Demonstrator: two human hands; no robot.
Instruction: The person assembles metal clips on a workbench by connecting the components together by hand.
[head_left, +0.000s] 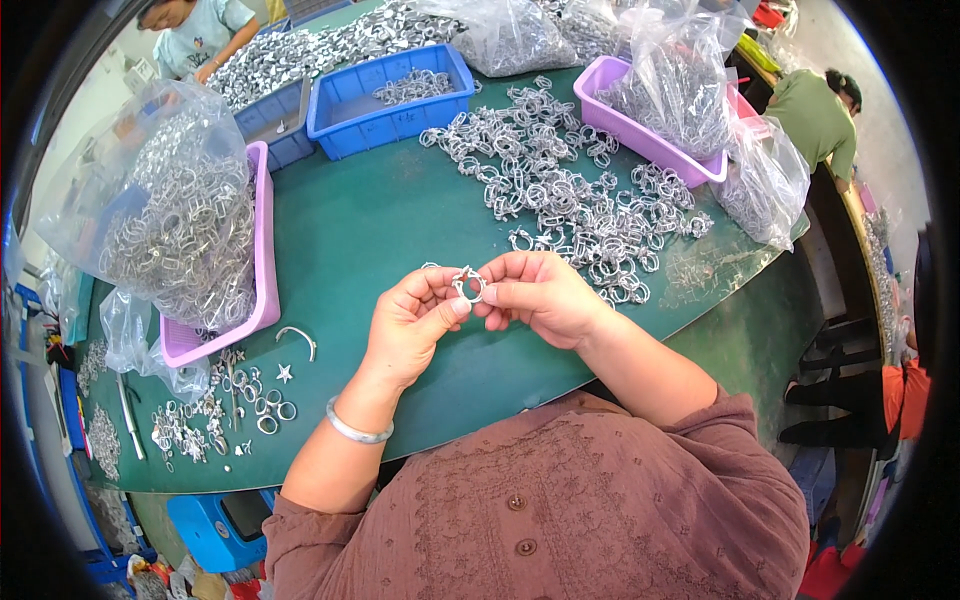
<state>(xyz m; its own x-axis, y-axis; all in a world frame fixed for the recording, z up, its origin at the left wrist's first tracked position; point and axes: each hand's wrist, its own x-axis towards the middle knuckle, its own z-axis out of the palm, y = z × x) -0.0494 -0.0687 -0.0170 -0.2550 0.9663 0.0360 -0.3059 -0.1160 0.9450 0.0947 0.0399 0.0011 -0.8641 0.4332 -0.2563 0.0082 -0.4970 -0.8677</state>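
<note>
A small silver-coloured metal ring (466, 273) with a bumpy outer edge is held upright between my two hands, above the green table (350, 220). My left hand (408, 325) pinches its left side between thumb and fingers. The right side is pinched by my right hand (545, 300). Part of another ring shows behind my left fingertips; whether I hold it is unclear. Just beyond my right hand spreads a loose pile of similar silver rings (560, 195).
A purple basket (265, 240) with a clear bag of rings stands left, near scattered rings and star-shaped pieces (285, 373). Farther back are a blue bin (345, 140) and another purple basket (650, 145) with a bag. Co-workers sit around; a blue stool (200, 530) is below.
</note>
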